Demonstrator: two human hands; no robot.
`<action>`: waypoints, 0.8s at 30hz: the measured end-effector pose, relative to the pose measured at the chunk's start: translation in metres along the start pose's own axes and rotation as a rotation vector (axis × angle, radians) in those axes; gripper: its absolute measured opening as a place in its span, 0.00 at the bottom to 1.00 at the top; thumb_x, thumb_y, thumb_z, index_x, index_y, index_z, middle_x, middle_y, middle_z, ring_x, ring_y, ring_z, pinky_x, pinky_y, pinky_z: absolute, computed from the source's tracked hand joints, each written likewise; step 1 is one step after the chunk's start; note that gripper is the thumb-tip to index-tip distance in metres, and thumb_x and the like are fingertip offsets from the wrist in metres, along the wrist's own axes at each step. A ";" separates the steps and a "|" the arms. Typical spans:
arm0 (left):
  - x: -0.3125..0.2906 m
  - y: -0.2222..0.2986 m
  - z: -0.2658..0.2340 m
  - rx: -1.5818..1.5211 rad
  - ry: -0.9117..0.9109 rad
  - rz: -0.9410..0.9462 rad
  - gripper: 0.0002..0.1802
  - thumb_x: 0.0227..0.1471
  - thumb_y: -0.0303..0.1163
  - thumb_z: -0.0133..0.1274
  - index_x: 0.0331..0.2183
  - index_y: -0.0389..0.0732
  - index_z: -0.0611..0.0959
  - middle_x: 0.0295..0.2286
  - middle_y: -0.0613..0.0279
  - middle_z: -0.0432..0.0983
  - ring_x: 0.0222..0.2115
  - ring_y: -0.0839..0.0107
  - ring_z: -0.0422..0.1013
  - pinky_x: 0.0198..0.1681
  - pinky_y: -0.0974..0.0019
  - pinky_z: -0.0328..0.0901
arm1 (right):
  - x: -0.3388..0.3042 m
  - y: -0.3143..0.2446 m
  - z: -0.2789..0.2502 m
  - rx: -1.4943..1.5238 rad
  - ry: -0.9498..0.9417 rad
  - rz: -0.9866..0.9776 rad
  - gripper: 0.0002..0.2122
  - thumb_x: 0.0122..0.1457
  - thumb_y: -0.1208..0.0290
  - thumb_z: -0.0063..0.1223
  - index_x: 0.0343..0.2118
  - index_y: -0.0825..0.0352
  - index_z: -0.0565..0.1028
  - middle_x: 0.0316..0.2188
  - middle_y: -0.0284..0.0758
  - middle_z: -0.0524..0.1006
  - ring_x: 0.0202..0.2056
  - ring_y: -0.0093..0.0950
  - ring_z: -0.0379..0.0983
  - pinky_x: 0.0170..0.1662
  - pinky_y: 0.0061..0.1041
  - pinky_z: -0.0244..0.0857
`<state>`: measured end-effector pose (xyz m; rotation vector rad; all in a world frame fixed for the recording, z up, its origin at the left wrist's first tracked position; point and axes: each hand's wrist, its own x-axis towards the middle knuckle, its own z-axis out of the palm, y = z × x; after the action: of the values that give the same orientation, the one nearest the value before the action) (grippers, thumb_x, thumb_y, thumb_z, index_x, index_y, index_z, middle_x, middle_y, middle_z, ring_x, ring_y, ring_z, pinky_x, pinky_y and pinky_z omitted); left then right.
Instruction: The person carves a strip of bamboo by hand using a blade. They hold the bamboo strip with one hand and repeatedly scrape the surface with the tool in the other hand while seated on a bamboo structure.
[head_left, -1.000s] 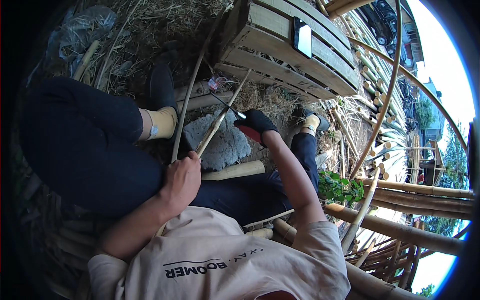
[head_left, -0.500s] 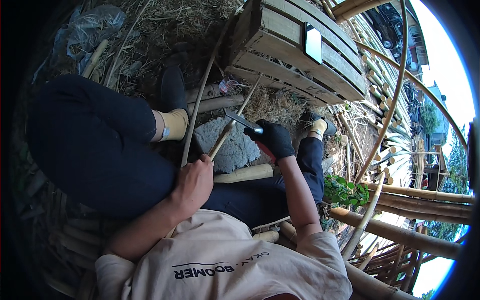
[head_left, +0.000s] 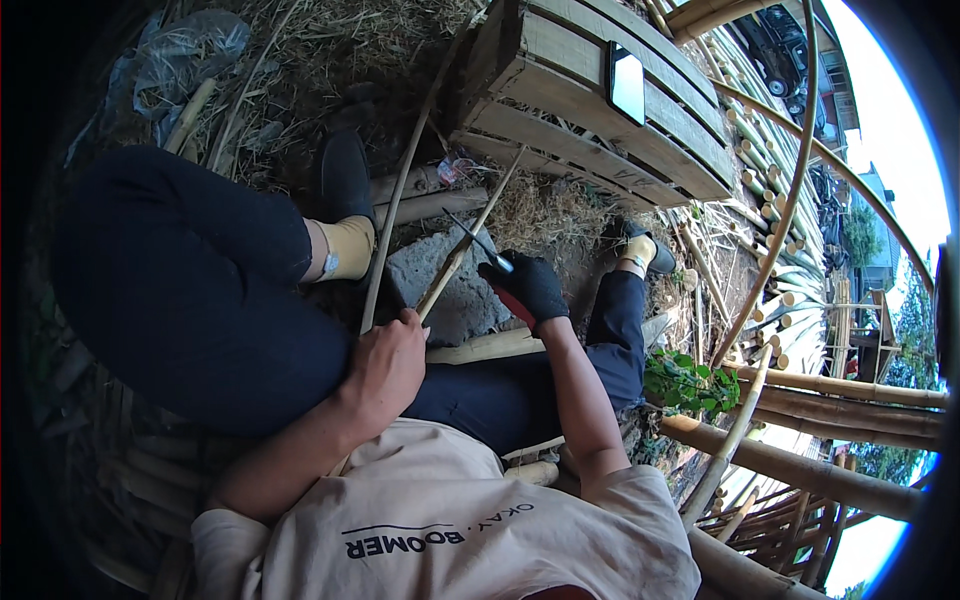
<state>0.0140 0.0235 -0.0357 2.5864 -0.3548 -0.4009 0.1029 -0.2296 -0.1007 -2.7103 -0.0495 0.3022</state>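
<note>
My bare left hand (head_left: 388, 368) is closed around the lower end of a thin bamboo strip (head_left: 456, 256), which slants up and away to the right. In a black and red glove, my right hand (head_left: 530, 290) grips the handle of a knife (head_left: 478, 238). The dark blade points up and to the left and crosses the strip partway along; whether it touches cannot be told. Below the strip a rough grey stone block (head_left: 440, 290) lies on the ground between my legs.
Ahead stands a slatted wooden crate (head_left: 570, 100) with a phone (head_left: 627, 84) on it. A long thin pole (head_left: 400, 190) leans beside my left hand. Stacked bamboo poles (head_left: 770, 240) lie to the right, above a leafy green plant (head_left: 690, 383). Straw covers the ground.
My right hand has moved slightly left and toward me, and the knife has turned, its blade now seen edge-on. My left hand and the strip hold nearly still.
</note>
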 end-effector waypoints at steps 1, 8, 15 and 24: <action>0.000 0.001 0.000 -0.003 -0.004 0.002 0.14 0.66 0.36 0.48 0.33 0.35 0.76 0.19 0.46 0.79 0.25 0.51 0.81 0.28 0.57 0.76 | 0.000 0.001 -0.001 -0.001 -0.002 0.004 0.19 0.58 0.47 0.61 0.34 0.61 0.82 0.25 0.44 0.81 0.31 0.47 0.80 0.37 0.41 0.71; 0.000 -0.001 0.002 0.002 -0.024 -0.026 0.14 0.65 0.37 0.50 0.34 0.36 0.76 0.20 0.47 0.79 0.26 0.50 0.81 0.29 0.57 0.76 | 0.003 0.001 -0.002 0.085 -0.118 0.089 0.21 0.57 0.46 0.61 0.37 0.62 0.83 0.31 0.48 0.82 0.35 0.50 0.79 0.40 0.43 0.72; -0.001 0.000 -0.003 -0.025 -0.036 -0.025 0.13 0.66 0.36 0.48 0.34 0.35 0.76 0.20 0.46 0.79 0.26 0.51 0.81 0.30 0.56 0.76 | -0.003 -0.008 -0.006 0.057 -0.095 0.037 0.20 0.56 0.46 0.61 0.37 0.61 0.84 0.31 0.48 0.82 0.35 0.49 0.79 0.41 0.42 0.72; -0.002 -0.003 0.000 -0.034 0.018 0.007 0.12 0.67 0.32 0.45 0.32 0.36 0.74 0.20 0.45 0.78 0.27 0.49 0.80 0.30 0.54 0.75 | 0.016 0.001 0.004 -0.028 -0.126 0.034 0.15 0.57 0.53 0.60 0.33 0.61 0.84 0.31 0.48 0.82 0.36 0.50 0.79 0.41 0.42 0.73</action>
<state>0.0124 0.0268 -0.0366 2.5530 -0.3483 -0.3777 0.1180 -0.2274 -0.1082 -2.7193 -0.0444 0.4859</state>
